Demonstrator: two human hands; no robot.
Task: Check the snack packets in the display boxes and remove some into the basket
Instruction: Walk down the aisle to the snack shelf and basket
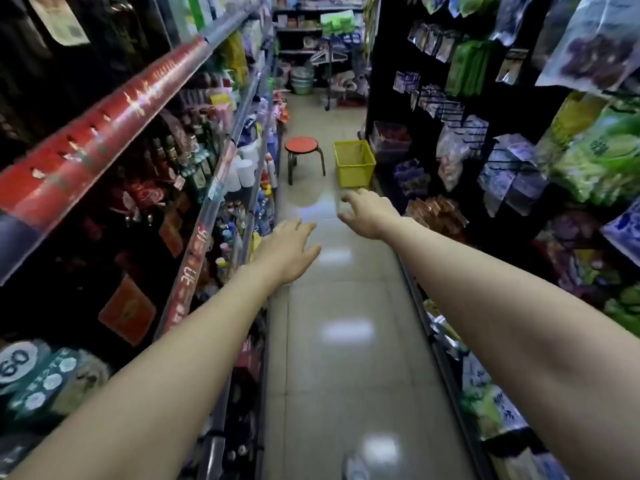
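Yellow plastic basket (356, 173) is noted on the tiled floor (346, 358), far down the aisle, close to the right-hand shelving — a red-topped stool (301, 145) stands just beside it, to its left. Snack packets (436, 211) are stacked low on the right shelves. Both arms are stretched forward over the floor — left hand (289, 249) flat, fingers spread, nothing held; right hand (365, 213) loosely drooped, nothing held. Bottles (194, 161) are ranged along the left shelves.

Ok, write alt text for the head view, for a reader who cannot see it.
A person's left hand and right hand, both empty, reach forward down a narrow shop aisle. Ahead on the tiled floor stand a yellow basket and a red-topped stool, between packed shelves.
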